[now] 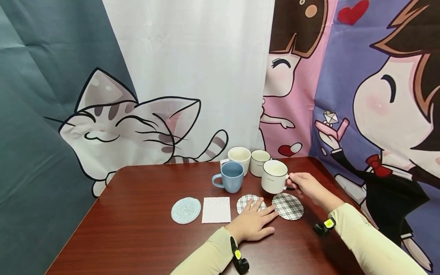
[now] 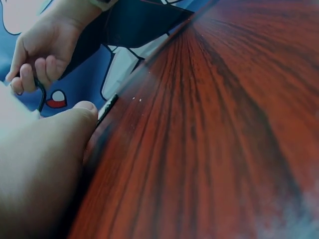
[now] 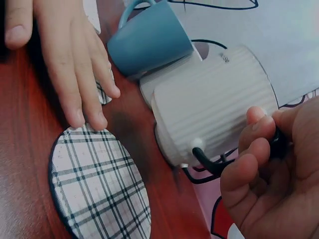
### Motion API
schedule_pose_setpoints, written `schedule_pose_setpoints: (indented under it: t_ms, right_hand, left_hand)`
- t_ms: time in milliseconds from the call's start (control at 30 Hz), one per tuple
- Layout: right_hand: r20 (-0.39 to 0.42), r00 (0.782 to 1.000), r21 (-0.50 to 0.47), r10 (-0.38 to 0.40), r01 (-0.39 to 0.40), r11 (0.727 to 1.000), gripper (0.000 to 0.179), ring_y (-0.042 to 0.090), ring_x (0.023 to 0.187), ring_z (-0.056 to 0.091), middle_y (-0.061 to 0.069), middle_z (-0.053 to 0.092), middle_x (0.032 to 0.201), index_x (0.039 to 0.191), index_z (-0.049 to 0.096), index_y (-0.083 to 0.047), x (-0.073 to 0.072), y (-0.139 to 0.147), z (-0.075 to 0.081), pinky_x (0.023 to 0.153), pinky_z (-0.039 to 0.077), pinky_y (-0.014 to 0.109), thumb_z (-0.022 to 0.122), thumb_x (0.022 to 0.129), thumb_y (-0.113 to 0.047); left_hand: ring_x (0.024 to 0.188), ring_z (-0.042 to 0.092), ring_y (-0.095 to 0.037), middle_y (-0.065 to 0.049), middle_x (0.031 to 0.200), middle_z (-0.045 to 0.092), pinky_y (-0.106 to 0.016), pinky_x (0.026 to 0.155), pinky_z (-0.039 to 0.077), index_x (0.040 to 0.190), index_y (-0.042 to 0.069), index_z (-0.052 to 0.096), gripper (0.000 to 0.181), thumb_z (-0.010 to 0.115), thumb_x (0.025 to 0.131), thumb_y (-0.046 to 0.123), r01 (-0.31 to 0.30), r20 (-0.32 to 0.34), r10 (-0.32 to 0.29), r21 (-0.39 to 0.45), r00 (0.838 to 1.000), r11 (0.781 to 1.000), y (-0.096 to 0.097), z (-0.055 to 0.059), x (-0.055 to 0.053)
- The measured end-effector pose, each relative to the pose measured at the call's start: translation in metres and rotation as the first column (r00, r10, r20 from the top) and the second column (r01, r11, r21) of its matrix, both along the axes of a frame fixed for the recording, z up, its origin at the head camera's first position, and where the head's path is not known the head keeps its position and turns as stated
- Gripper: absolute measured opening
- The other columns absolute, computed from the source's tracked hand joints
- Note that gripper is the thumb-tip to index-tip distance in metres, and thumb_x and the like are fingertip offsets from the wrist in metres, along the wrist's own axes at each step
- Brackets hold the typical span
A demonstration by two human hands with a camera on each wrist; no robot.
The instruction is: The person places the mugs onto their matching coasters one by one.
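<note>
My right hand (image 1: 309, 187) grips the dark handle of a ribbed white mug (image 1: 274, 179) with a black rim. The mug stands just behind a round plaid coaster (image 1: 288, 208) and looks lifted off the table. My left hand (image 1: 252, 223) has its fingers straight and spread. It partly covers a smaller plaid coaster (image 1: 245, 202), and its fingertips touch the edge of the larger plaid coaster (image 3: 99, 184), seen in the right wrist view. The left wrist view shows the right-hand fingers (image 2: 47, 69) curled round the handle.
A blue mug (image 1: 232, 177), a white mug (image 1: 239, 154) and a black-rimmed white mug (image 1: 258, 164) stand at the back of the brown table (image 1: 144, 236). Left of the plaid coasters lie a square white coaster (image 1: 216, 210) and a round light-blue woven coaster (image 1: 186, 211). A cartoon curtain (image 1: 206, 57) hangs behind.
</note>
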State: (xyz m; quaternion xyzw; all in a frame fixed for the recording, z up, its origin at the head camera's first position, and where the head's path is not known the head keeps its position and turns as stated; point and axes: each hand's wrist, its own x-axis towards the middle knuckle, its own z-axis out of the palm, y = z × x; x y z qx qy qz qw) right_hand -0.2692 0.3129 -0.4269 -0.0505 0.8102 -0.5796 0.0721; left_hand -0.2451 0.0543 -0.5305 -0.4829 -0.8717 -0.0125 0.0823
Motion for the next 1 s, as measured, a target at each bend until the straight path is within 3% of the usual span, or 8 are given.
schedule_pose_setpoints:
  t_ms: [233, 400, 733, 1000]
  right_hand:
    - [-0.021, 0.997, 0.002, -0.07, 0.07, 0.998, 0.035, 0.012, 0.051, 0.041, 0.003, 0.05, 0.071, 0.088, 0.057, 0.0, 0.02, 0.007, 0.002, 0.046, 0.042, 0.029, 0.043, 0.109, -0.024]
    - [-0.034, 0.995, 0.002, -0.091, 0.091, 0.996, 0.036, 0.013, 0.051, 0.04, 0.004, 0.05, 0.072, 0.087, 0.057, 0.002, 0.035, 0.01, -0.002, 0.046, 0.042, 0.029, 0.042, 0.109, -0.023]
    - [-0.049, 0.987, -0.025, -0.154, 0.152, 0.988, 0.039, 0.01, 0.049, 0.039, 0.001, 0.05, 0.071, 0.09, 0.057, 0.007, 0.058, 0.017, -0.022, 0.045, 0.041, 0.026, 0.043, 0.109, -0.024]
    - [-0.043, 0.982, -0.019, -0.183, 0.183, 0.983, 0.037, 0.009, 0.049, 0.04, 0.002, 0.05, 0.07, 0.088, 0.059, 0.002, 0.069, 0.02, -0.037, 0.046, 0.042, 0.027, 0.046, 0.108, -0.025]
  left_hand:
    - [0.151, 0.026, -0.031, 0.014, 0.163, 0.031, -0.057, 0.119, 0.024, 0.156, 0.036, 0.038, 0.056, 0.028, 0.106, 0.059, -0.027, -0.048, 0.026, -0.017, 0.999, 0.999, 0.005, -0.001, -0.001]
    - [0.152, 0.025, -0.03, 0.014, 0.163, 0.03, -0.057, 0.119, 0.023, 0.157, 0.037, 0.037, 0.057, 0.027, 0.105, 0.06, -0.033, -0.04, 0.032, -0.026, 0.999, 0.999, 0.005, -0.002, -0.002]
    - [0.152, 0.024, -0.03, 0.014, 0.163, 0.031, -0.057, 0.12, 0.019, 0.157, 0.037, 0.036, 0.061, 0.028, 0.103, 0.063, -0.032, -0.035, 0.031, -0.018, 0.999, 0.999, 0.004, -0.001, -0.003]
    - [0.151, 0.026, -0.032, 0.014, 0.161, 0.034, -0.056, 0.12, 0.019, 0.155, 0.037, 0.041, 0.062, 0.03, 0.101, 0.067, -0.054, -0.006, 0.054, 0.015, 0.999, 0.998, 0.007, -0.002, 0.0]
